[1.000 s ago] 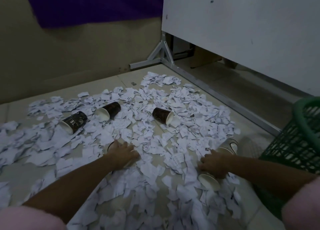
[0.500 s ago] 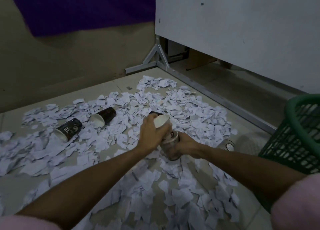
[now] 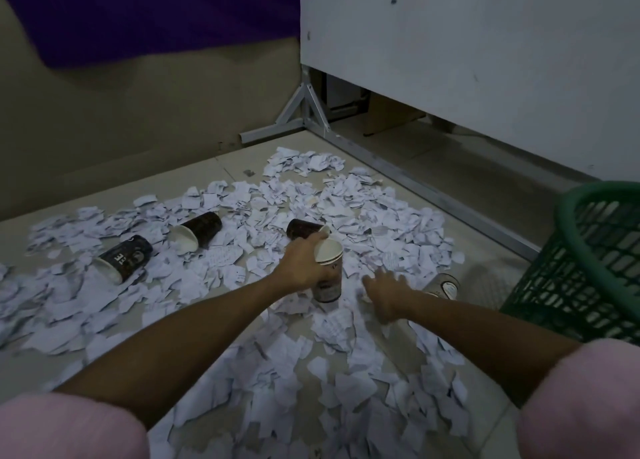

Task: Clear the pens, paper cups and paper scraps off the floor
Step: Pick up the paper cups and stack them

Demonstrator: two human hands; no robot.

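Torn white paper scraps (image 3: 349, 386) cover the tiled floor. My left hand (image 3: 301, 266) grips a stack of nested dark paper cups (image 3: 329, 275) held upright over the scraps. My right hand (image 3: 381, 290) hovers just right of the stack, fingers spread, holding nothing. Another cup (image 3: 304, 228) lies on its side right behind my left hand. Two more lie to the left, one (image 3: 197, 231) in the middle and one (image 3: 123, 257) farther left. A further cup (image 3: 443, 285) lies beyond my right hand. No pens are visible.
A green mesh basket (image 3: 588, 268) stands at the right. A white panel (image 3: 467, 60) on a metal frame (image 3: 415, 178) runs along the back right. A beige wall (image 3: 138, 112) closes the back left.
The two cups went together into one stack, now in my left hand alone. My right hand let go and drew away to the right with its fingers spread.
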